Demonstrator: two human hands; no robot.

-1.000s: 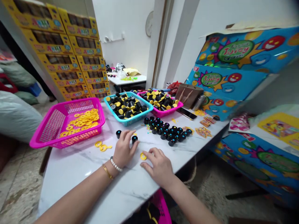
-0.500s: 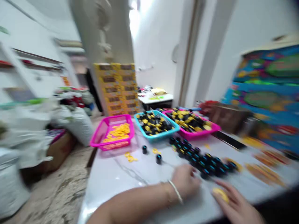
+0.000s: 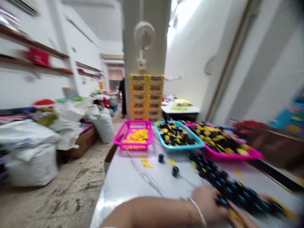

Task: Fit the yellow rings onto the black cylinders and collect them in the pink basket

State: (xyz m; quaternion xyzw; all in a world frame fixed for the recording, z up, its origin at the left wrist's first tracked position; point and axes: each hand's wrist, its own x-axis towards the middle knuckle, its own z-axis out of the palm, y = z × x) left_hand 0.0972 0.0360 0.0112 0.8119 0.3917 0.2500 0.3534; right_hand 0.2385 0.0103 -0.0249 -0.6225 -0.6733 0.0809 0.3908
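Where the row of black caps (image 3: 228, 186) ends nearest me, my left hand (image 3: 209, 204) touches it on the tabletop (image 3: 133, 193), I think. The view is blurry, so I cannot tell if that hand grips a cap or lies loose. My right hand (image 3: 242, 220) peeks in at the bottom edge; its grip I cannot tell either. Two lone caps (image 3: 175, 171) stand farther out, then the blue basket (image 3: 179, 148), and beside it the pink basket (image 3: 118, 141) of yellow rings (image 3: 137, 135).

A small packing workshop: stacked yellow cartons (image 3: 146, 96), filled sacks (image 3: 30, 152), baskets of parts (image 3: 178, 137) on a worktable (image 3: 133, 180)
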